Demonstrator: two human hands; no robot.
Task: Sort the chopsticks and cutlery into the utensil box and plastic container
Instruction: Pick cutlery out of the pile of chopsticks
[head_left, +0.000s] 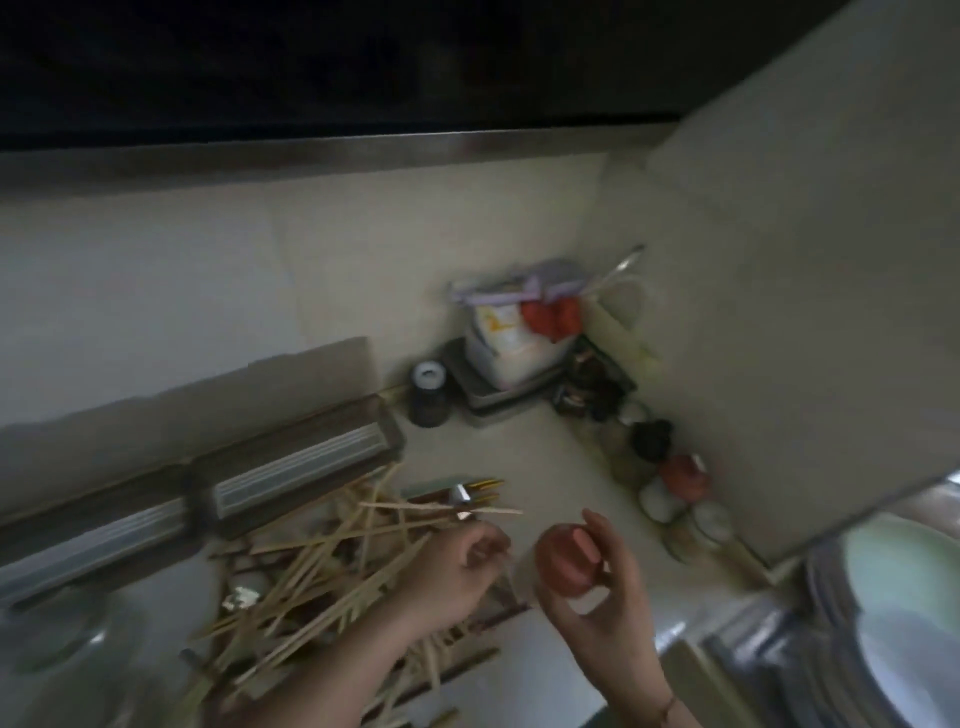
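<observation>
Left hand (457, 566) down in the chopsticks (332, 566) heaped loose on the tabletop (545, 457), fingers curled, pinching what looks like one stick to lift out, while the right hand (592, 587) cups a red lid (563, 564), probably keeping it clear of the sorting.

Whole view motion-blurred, chopstick pile (332, 577) partly under left forearm, plates (893, 613) cut off right.

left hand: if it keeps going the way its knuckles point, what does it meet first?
Likely the metal cutlery lying across the chopstick pile, just beyond the left hand. Past that, bare counter. Depth is unclear in this blurred view.
</observation>
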